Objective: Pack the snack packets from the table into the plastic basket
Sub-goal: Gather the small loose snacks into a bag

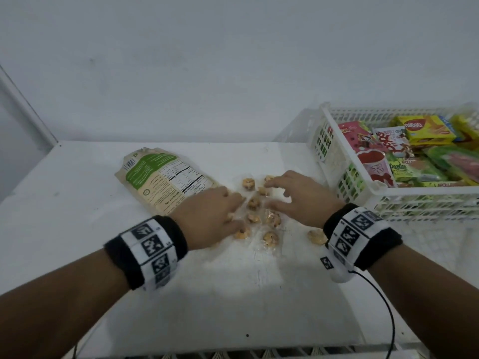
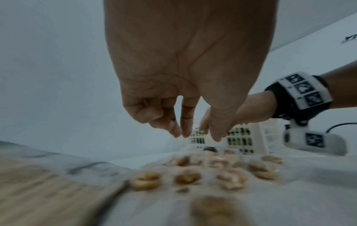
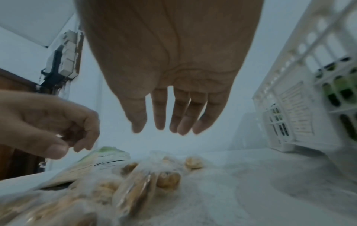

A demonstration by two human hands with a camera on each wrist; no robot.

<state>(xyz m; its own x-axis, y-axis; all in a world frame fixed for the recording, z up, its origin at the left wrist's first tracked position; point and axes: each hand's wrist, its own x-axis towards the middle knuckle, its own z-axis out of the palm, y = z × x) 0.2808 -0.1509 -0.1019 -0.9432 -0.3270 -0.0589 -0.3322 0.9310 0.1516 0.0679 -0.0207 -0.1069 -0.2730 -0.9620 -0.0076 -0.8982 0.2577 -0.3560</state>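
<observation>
Head view shows the white table (image 1: 77,203) running to the wall, with the plastic basket (image 1: 334,141) at its right edge already heaped with colourful packets (image 1: 414,149), so most of the packing looks done. Left on the table is one large beige-and-green packet (image 1: 160,177), lying flat just left of the hands, and beside it a cluster of small clear-wrapped snack packets (image 1: 261,216) scattered between and under the fingers. The left hand (image 1: 210,216) hovers over the cluster's left side with fingers loosely curled and nothing plainly held; the wrist view is blurred, so a small wrapper pinched there cannot be ruled out. The right hand (image 1: 300,195) is spread wide above the cluster's right side, empty. Both seem about to gather the small packets for the basket.
</observation>
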